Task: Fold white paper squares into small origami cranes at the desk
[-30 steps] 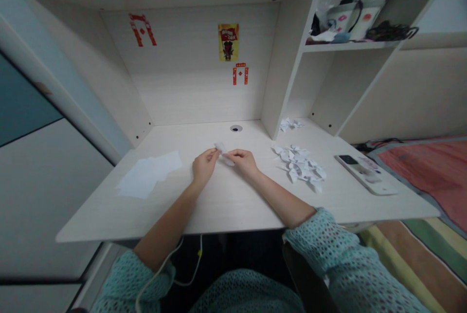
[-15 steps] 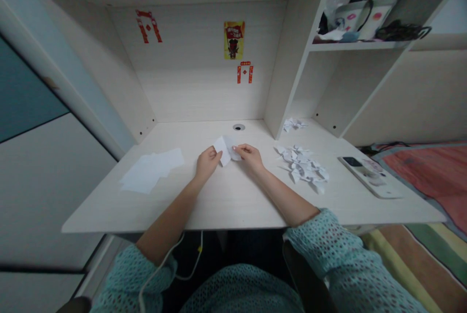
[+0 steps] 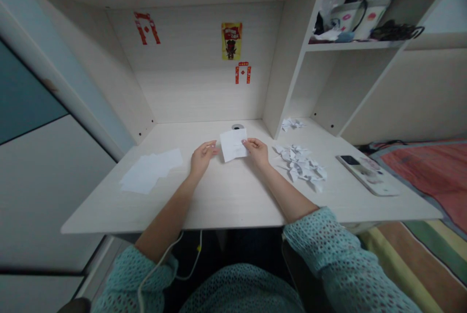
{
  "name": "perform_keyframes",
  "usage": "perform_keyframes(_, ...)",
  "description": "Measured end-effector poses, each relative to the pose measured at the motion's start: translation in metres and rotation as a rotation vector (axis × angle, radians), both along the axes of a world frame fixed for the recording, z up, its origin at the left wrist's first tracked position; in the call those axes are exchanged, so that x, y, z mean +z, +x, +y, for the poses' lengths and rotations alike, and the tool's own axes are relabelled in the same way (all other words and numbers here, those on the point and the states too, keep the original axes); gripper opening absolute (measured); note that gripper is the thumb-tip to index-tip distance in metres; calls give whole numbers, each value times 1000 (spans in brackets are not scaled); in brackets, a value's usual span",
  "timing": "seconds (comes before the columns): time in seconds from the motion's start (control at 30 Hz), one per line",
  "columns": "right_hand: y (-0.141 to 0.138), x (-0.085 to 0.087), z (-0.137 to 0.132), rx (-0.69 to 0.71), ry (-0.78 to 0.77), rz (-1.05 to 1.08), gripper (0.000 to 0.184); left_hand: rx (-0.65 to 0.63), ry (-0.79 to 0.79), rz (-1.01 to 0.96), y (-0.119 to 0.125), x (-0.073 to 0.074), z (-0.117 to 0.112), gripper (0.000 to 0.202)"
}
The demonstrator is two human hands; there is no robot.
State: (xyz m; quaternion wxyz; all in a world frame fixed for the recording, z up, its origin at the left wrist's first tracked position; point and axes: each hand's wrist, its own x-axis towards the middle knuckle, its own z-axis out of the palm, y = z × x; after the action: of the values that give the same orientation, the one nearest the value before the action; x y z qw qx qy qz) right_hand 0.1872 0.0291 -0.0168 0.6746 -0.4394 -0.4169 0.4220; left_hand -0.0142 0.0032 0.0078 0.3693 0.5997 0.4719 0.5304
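My right hand (image 3: 257, 151) pinches the right edge of a small white paper square (image 3: 233, 144), which it holds unfolded and tilted up just above the desk (image 3: 226, 196). My left hand (image 3: 202, 156) is on the other side, fingers curled, with its fingertips at the square's lower left edge. Both forearms reach in from the desk's near edge, in teal knit sleeves.
A stack of white paper sheets (image 3: 149, 175) lies at the left of the desk. A heap of several folded paper pieces (image 3: 302, 166) sits right of my right hand, and a smaller folded one (image 3: 291, 123) lies behind it. A phone (image 3: 367, 174) lies far right. A cable hole (image 3: 237, 127) is at the back.
The folded paper has opened out into a flat square. My hands have moved apart and a little away from me, the right hand going right with the paper.
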Motion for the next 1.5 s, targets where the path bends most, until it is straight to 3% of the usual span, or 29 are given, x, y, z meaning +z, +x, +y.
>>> perform_keyframes(0.2, -9, 6, -9, 102, 89, -90, 33, -124, -18, 48, 10, -7, -2, 46)
perform_keyframes(0.3, -7, 8, -9, 189, 149, -119, 25, 8, 30, 70, 5, -11, 0, 34)
perform_keyframes(0.43, -4, 6, -8, 232, 203, -174, 19, 229, 150, 224, -2, -6, -5, 25)
perform_keyframes(0.53, -5, 5, -10, 256, 90, -111, 29, 285, 287, 285, -3, 1, -11, 32)
perform_keyframes(0.67, -9, 8, -15, 457, -205, 108, 46, 310, 407, 350, -3, 4, -14, 36)
perform_keyframes(0.73, -11, 10, -18, 535, -279, 148, 47, 323, 433, 374, -2, 4, -14, 37)
perform_keyframes(0.93, -13, 14, -22, 553, -264, 109, 32, 331, 477, 404, -3, 2, -14, 38)
perform_keyframes(1.1, -14, 14, -22, 630, -228, 87, 36, 387, 526, 402, -2, 5, -15, 33)
perform_keyframes(1.2, -11, 13, -18, 447, -139, 80, 40, 345, 468, 324, 0, 5, -14, 29)
perform_keyframes(1.3, -6, 12, -13, 285, -24, -4, 42, 230, 287, 58, 2, 2, -6, 41)
perform_keyframes(1.4, -3, 11, -10, 227, 91, -104, 46, 96, -33, -168, 2, -4, 3, 55)
perform_keyframes(1.5, -1, 9, -7, 237, 130, -154, 50, 29, -211, -241, 1, -8, 8, 55)
